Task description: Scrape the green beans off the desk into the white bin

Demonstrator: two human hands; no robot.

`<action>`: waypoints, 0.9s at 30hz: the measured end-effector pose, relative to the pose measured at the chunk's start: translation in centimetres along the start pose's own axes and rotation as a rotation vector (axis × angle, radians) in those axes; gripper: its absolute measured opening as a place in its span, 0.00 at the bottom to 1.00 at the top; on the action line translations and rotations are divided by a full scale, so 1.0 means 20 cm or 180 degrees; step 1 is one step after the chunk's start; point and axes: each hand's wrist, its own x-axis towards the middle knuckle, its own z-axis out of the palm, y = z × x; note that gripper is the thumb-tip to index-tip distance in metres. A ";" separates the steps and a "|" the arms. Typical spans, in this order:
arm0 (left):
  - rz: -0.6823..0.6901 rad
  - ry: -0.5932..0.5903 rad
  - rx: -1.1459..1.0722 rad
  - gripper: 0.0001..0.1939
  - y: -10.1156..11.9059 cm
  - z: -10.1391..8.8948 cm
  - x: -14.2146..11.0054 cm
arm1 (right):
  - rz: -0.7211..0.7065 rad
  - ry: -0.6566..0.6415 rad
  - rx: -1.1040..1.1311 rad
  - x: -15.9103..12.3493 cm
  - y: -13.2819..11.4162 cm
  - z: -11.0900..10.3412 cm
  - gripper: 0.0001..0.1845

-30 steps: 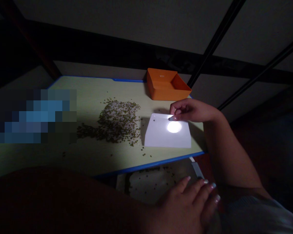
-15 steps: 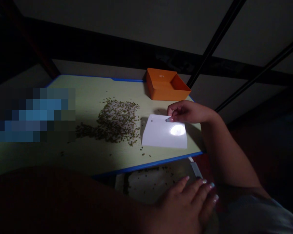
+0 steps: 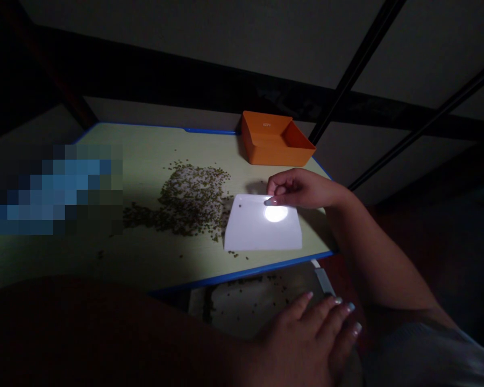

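My right hand [image 3: 302,189] pinches the far edge of a white plastic card [image 3: 262,228] that stands tilted on the pale table [image 3: 145,258]. The card's left edge touches a spread pile of small green beans [image 3: 189,199]. A bright spot of light falls on the card. Below the table's blue front edge, a white tray [image 3: 242,303] holds a few scattered beans. My left hand [image 3: 306,338] lies over the tray's near right corner, fingers curled on its rim.
An empty orange box [image 3: 272,141] sits at the table's far right corner. A blurred blue patch covers the table's left side. Dark bars and a wall stand behind. The room is dim apart from the lit tabletop.
My right hand has slid the white card leftward until it meets the bean pile. My left hand and the tray have stayed put.
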 end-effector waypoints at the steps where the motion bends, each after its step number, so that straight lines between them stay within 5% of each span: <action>1: 0.0002 0.0031 0.0011 0.22 0.00 0.00 0.00 | -0.0002 0.0012 0.0047 0.01 0.00 0.01 0.13; 27: -0.0055 0.0073 -0.0047 0.23 0.01 0.01 -0.01 | -0.0064 -0.0360 0.0024 0.03 -0.02 0.06 0.12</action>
